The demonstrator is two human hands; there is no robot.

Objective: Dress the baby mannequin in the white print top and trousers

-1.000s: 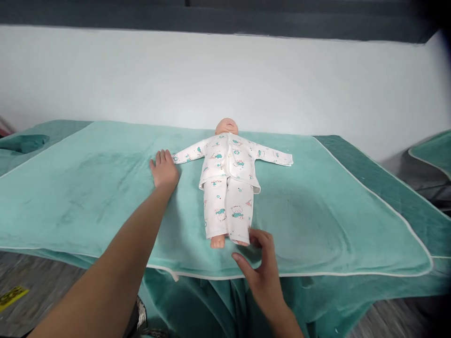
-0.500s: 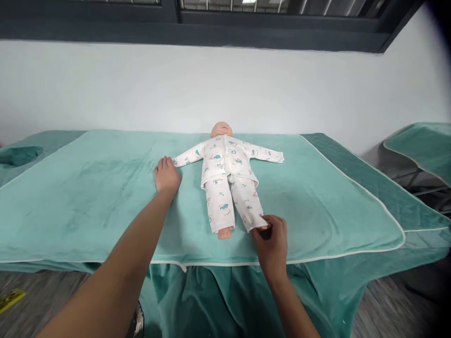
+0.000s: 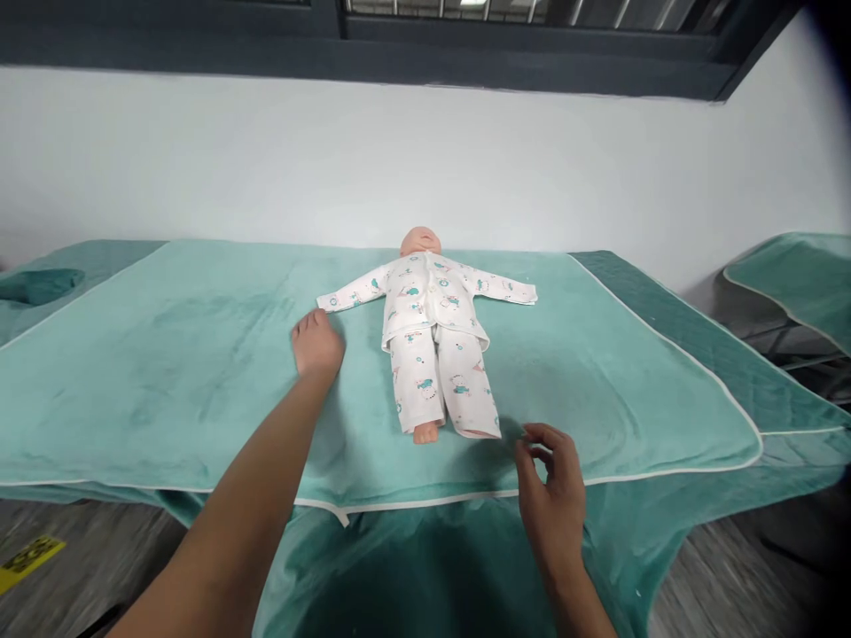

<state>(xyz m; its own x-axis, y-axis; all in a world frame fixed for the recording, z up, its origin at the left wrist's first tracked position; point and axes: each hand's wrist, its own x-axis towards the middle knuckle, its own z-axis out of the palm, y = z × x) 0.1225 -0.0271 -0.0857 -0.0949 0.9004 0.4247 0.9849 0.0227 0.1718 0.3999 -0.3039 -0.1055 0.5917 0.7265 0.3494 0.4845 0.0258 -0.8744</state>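
A baby doll (image 3: 420, 240) lies on its back on a pale green plush blanket (image 3: 638, 390). It wears a white buttoned top (image 3: 431, 297) and white pants (image 3: 417, 390), both with a small animal print. Both sleeves are spread out sideways. One bare foot (image 3: 425, 432) sticks out of the left pant leg; the right leg's cuff hides most of the other foot. My left hand (image 3: 317, 344) rests on the blanket just below the left sleeve's cuff, fingers lying on the cloth. My right hand (image 3: 551, 483) is to the right of the right cuff, fingers curved and apart, holding nothing.
Darker green cloth (image 3: 425, 567) hangs over the table's front edge. A white wall (image 3: 425, 159) rises behind, under a dark window frame (image 3: 519, 62). Another green-covered surface (image 3: 804, 275) stands at the right. A yellow marker (image 3: 30, 563) is on the grey floor.
My right hand has let go of the right pant cuff and moved right. That cuff has dropped lower over the foot. My left hand has shifted slightly away from the sleeve cuff.
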